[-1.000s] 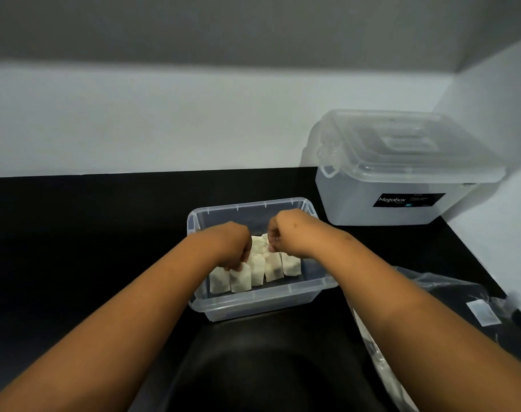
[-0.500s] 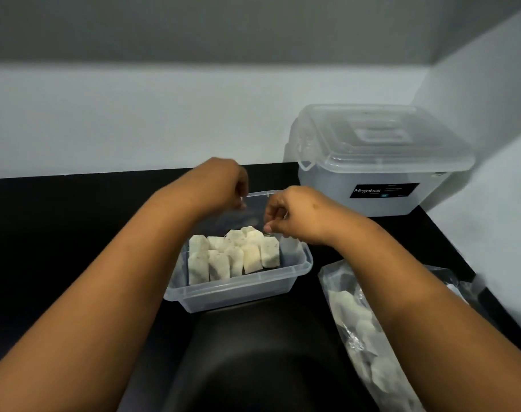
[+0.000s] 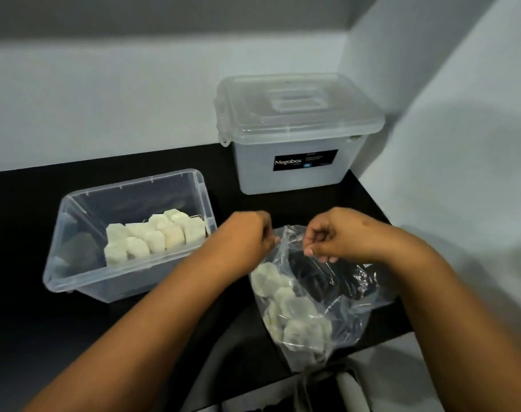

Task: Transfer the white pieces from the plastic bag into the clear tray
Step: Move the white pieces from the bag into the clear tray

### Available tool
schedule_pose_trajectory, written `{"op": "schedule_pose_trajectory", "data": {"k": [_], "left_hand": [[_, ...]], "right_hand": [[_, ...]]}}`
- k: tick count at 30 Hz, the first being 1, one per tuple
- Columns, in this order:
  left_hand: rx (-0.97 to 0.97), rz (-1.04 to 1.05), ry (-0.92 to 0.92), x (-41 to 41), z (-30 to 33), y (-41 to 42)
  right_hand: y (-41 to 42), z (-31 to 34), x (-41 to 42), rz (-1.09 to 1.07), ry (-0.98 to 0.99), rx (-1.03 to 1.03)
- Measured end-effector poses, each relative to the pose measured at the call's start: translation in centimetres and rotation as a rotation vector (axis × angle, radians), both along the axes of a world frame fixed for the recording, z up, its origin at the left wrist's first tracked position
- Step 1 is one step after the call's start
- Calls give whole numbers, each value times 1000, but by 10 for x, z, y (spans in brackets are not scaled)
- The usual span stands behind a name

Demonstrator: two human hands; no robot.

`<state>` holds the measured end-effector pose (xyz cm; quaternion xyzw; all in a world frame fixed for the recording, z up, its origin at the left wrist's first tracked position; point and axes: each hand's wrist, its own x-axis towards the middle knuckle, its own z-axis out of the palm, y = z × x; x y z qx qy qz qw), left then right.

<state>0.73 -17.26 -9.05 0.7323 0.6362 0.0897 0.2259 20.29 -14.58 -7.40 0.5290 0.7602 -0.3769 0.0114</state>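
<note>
Off to the left of your left hand (image 3: 247,233), the clear tray (image 3: 75,281) is sitting on the black counter (image 3: 24,322), already holding a block of white pieces in its right half. Your left hand is pinching the left edge of the plastic bag (image 3: 336,295) at its mouth, and your right hand (image 3: 333,236) is pinching the opposite edge, the two a little apart and spreading the opening. The remaining pieces (image 3: 289,307) are lying just below both hands, nearer your body, strung along the bag's left side; its long axis is running from your hands back toward you. Your left hand looks slightly nearer them. Beyond your right hand the lidded box (image 3: 298,135) is standing.
</note>
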Motion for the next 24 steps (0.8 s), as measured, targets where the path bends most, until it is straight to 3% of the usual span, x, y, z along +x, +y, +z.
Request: {"op": "schedule_pose_trajectory", "data": {"k": [3, 7, 14, 24], "left_hand": [[-176, 146, 63, 11, -31, -10], [-244, 300, 64, 7, -60, -19], [-222, 545, -300, 4, -92, -33], [-246, 700, -718, 3, -108, -38]], "right_hand": [[-4, -35, 15, 30, -71, -82], [-2, -76, 10, -27, -100, -14], [0, -105, -7, -59, -13, 47], [-2, -105, -14, 25, 137, 28]]}}
